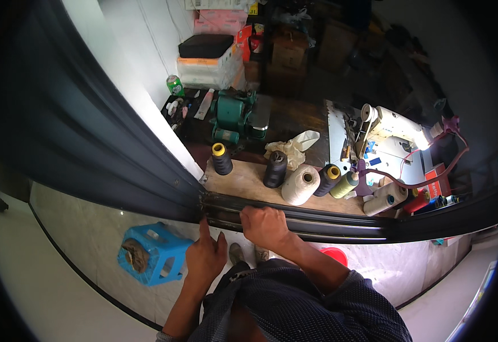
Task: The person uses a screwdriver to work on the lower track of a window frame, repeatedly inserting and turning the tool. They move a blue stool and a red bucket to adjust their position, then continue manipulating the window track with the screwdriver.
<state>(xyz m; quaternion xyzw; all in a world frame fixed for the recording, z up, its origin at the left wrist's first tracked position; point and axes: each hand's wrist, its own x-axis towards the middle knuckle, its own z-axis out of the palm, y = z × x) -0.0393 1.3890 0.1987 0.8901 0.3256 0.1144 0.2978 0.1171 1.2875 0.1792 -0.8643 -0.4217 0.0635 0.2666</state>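
Note:
A dark window frame with a sliding track (317,221) runs across in front of me. My left hand (204,256) is at the track's left corner. Its index finger points up to the frame there, its thumb stands apart, and nothing shows in it. To the right, my right hand (264,227) rests on the track with its fingers curled closed. Whatever lies under those fingers is hidden. Just beyond the track, a wooden sill (249,175) carries a white thread cone (301,186), a black spool (275,170) and several other spools.
A sewing machine (397,128) with a lit lamp stands beyond the sill at right. A green motor-like machine (232,111) and a green can (175,85) are farther left. Below the track are a blue stool (166,259) and a red bucket (335,255).

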